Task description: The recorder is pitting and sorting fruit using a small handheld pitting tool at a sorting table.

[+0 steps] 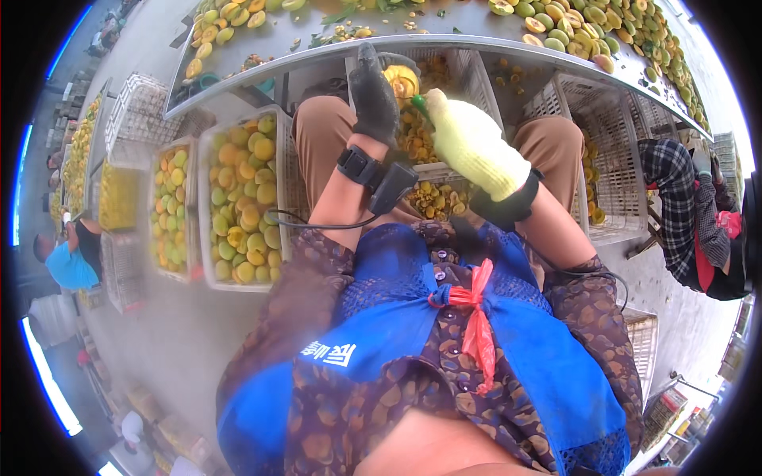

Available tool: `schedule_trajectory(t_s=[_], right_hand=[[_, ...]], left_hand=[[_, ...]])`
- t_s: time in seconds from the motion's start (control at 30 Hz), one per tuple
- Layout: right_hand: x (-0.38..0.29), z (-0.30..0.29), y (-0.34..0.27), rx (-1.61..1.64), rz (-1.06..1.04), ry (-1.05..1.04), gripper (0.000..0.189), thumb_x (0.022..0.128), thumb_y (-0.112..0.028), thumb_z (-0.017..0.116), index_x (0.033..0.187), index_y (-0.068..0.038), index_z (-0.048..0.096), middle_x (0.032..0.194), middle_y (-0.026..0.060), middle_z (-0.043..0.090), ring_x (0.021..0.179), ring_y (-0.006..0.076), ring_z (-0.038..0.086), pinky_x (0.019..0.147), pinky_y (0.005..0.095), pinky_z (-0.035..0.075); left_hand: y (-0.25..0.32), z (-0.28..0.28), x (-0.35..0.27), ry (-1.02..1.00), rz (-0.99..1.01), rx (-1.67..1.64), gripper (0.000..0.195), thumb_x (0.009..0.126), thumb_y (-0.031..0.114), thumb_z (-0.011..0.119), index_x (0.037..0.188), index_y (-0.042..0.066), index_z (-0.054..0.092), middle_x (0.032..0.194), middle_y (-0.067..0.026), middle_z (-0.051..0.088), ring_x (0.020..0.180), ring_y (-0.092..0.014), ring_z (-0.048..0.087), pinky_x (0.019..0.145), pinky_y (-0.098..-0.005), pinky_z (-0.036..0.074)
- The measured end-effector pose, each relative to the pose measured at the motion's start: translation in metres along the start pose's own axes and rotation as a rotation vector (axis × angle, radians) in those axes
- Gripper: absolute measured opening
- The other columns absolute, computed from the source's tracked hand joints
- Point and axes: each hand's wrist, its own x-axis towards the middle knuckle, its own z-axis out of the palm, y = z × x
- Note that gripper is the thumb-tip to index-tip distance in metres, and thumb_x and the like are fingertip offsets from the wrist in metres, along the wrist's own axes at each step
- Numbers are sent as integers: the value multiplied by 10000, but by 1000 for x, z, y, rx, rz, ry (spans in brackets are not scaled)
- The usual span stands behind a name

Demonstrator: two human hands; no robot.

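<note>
My left hand (376, 98), in a black glove, holds a cut yellow stone fruit (402, 82) with its orange flesh facing up. My right hand (476, 143), in a pale yellow knitted glove, grips a tool by its green handle (420, 106). The tool's tip is at the cut fruit and too small to make out. Both hands are above a white plastic crate (485, 80) between my knees, just short of the metal table's edge. Yellow fruit pieces (417, 140) lie beneath my hands, and more scraps (437, 199) sit nearer my lap.
A metal table (357, 41) crosses in front, bearing piles of whole and halved fruit (577, 27). Crates of whole fruit (244, 202) stand at my left. A white crate (613, 160) is by my right knee. Another person (684, 208) sits at far right; one in blue (74, 256) is at far left.
</note>
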Motion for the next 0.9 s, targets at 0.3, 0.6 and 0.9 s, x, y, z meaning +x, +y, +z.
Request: schedule_trajectory(t_s=[0.3, 0.6, 0.9], right_hand=[[12, 23, 0, -20, -12, 137, 253, 1014, -283, 477, 998, -56, 588, 806, 215, 664, 801, 438, 638, 706, 524, 485], [11, 26, -20, -101, 0, 229, 200, 941, -186, 600, 1094, -70, 542, 834, 215, 674, 809, 451, 653, 682, 544, 490], [19, 8, -17, -77, -242, 155, 167, 914, -101, 591, 1059, -22, 567, 857, 233, 660, 863, 457, 639, 716, 519, 490]], left_hand=[[-6, -7, 9, 69, -157, -267, 605, 1094, 465, 311, 940, 15, 684, 861, -106, 717, 767, -185, 702, 744, -289, 585], [10, 13, -1, 234, 32, -209, 659, 1093, 498, 250, 1019, -18, 653, 919, -119, 717, 786, -216, 679, 778, -310, 568], [15, 1, 4, 219, 255, 131, 578, 1116, 420, 303, 939, 0, 660, 837, -69, 703, 728, -173, 662, 724, -298, 556]])
